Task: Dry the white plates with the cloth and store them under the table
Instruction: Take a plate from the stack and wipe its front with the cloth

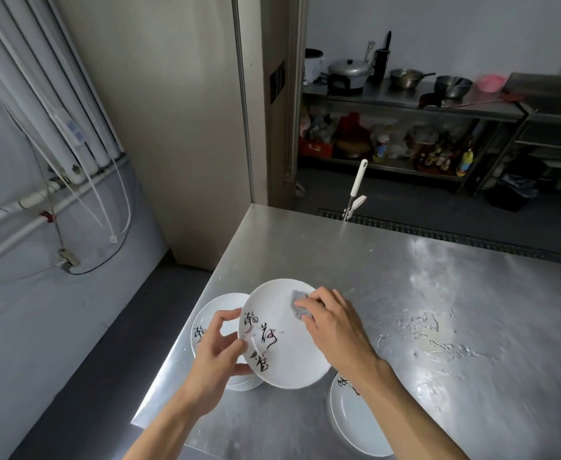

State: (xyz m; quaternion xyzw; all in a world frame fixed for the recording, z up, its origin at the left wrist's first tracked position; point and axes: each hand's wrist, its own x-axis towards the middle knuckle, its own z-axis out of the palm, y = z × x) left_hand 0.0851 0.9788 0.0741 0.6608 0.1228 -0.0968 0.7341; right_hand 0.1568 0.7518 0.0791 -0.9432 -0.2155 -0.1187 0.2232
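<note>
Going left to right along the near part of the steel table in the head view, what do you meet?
Stack of plates → left hand → held plate → grey cloth → right hand → water spots on the table.

Two bare forearms, hands (219, 343) ungloved, sleeveless

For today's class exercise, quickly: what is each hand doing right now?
Left hand: closed on the plate rim, holding it tilted.
Right hand: closed on the cloth, pressing it to the plate.
</note>
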